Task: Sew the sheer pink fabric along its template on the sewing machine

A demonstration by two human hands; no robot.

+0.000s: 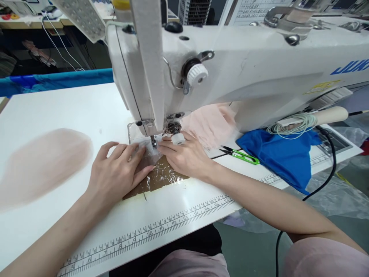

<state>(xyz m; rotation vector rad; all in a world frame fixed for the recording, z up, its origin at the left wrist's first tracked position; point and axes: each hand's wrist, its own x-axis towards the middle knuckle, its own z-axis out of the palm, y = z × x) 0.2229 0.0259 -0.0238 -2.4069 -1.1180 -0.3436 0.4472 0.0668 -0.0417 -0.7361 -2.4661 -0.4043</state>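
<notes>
My left hand (115, 173) lies flat, fingers stretched out, pressing a small pale piece of fabric (144, 148) on the table just left of the presser foot (153, 143) of a white sewing machine (245, 73). My right hand (184, 156) rests flat on the right side of the same spot, its fingertips touching the fabric by the needle. Under both hands is a brown patch covered with shiny clear tape (160, 177).
A pink sheer fabric heap (40, 165) lies at the left of the white table (57, 111). More pink fabric (210, 125) lies behind the machine arm. Green thread snips (243, 156), a blue cloth (285, 156) and a black cable (325, 181) are at right. A printed ruler (150, 232) runs along the table's front edge.
</notes>
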